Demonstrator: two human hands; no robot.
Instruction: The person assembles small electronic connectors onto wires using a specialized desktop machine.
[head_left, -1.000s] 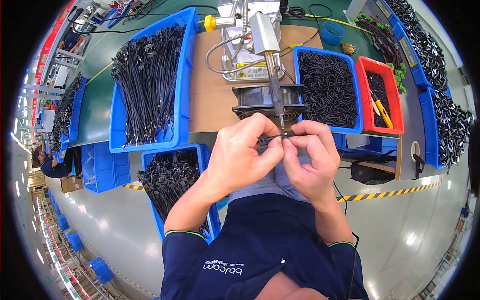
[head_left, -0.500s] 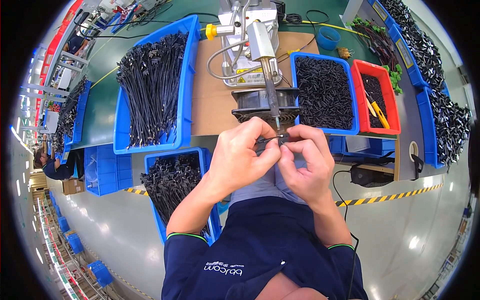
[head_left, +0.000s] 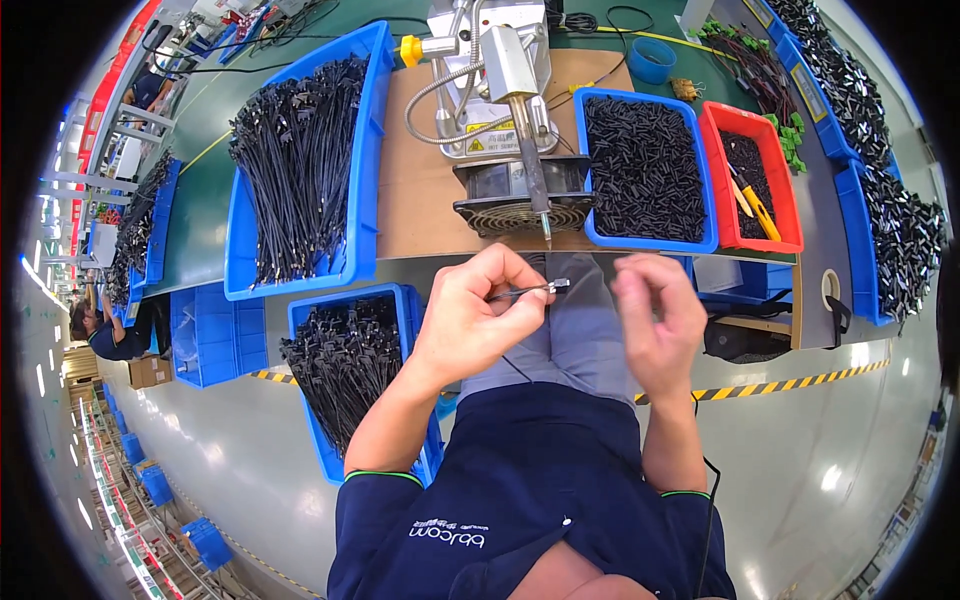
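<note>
My left hand (head_left: 482, 305) pinches a thin black cable (head_left: 515, 292) near its end, above my lap. A small connector (head_left: 559, 285) with a metal part and a black piece sticks out past the fingertips to the right. The cable's tail hangs down behind the hand. Apart from it, to the right, is my right hand (head_left: 657, 315), raised with its fingers bent and smeared by motion; whether it holds anything does not show. Beyond both hands, at the bench edge, a soldering iron (head_left: 535, 185) points down from its stand in front of a black fan (head_left: 520, 196).
Left on the bench is a blue bin of black cables (head_left: 368, 180); another cable bin (head_left: 412, 330) stands lower. To the right are a blue bin of small black tubes (head_left: 707, 175) and a red bin (head_left: 790, 190) with a yellow-handled tool (head_left: 762, 215).
My right hand has let go of the connector end and moved right, away from the left hand. The left hand keeps the cable, and its connector now shows uncovered.
</note>
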